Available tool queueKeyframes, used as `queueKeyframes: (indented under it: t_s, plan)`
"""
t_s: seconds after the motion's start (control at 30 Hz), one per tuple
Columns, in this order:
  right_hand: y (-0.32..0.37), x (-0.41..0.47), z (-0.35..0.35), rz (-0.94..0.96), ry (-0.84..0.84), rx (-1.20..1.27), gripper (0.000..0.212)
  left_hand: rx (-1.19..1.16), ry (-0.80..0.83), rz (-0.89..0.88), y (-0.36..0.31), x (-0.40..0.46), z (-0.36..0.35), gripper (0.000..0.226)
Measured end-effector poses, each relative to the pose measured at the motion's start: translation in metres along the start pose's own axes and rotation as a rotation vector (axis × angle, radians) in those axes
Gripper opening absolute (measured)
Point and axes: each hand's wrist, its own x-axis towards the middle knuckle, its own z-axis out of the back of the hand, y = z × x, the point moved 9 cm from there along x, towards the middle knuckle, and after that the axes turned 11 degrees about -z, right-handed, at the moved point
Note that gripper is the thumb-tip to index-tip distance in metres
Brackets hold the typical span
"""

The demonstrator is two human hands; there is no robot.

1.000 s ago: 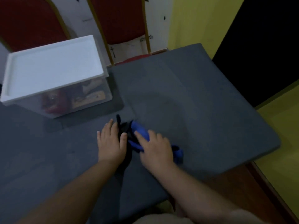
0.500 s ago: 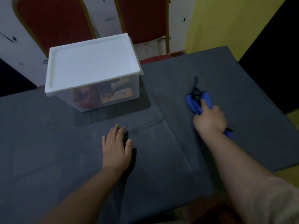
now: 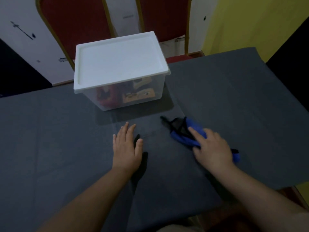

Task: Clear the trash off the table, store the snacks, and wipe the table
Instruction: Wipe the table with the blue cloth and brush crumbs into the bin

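Observation:
A blue and black cloth (image 3: pixel 183 131) lies on the dark grey table (image 3: pixel 234 106), just right of centre. My right hand (image 3: pixel 211 148) presses down on it with straight fingers, covering its near part. My left hand (image 3: pixel 127 148) rests flat on the table to the left of the cloth, holding nothing. A clear storage box (image 3: pixel 143 99) with a white lid (image 3: pixel 120 59) stands behind my hands. Red and orange snack packs show through its front wall.
Two red chairs with gold frames (image 3: pixel 75 25) stand behind the table against a white wall. The table's right edge (image 3: pixel 284 91) drops off toward a yellow wall and a dark area.
My right hand has slid the cloth back from the far right of the table toward the centre. My left hand has stayed flat in the same place.

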Motion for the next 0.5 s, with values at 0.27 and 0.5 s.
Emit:
queueKeyframes:
  t_s: [0.27, 0.5]
  plan:
    - [-0.043, 0.049, 0.012, -0.393, 0.025, 0.059, 0.064, -0.018, 0.096, -0.090, -0.035, 0.013, -0.022, 0.075]
    - [-0.013, -0.002, 0.000, 0.050, 0.119, 0.053, 0.066, -0.057, 0.150, -0.184, -0.103, 0.041, -0.063, 0.076]
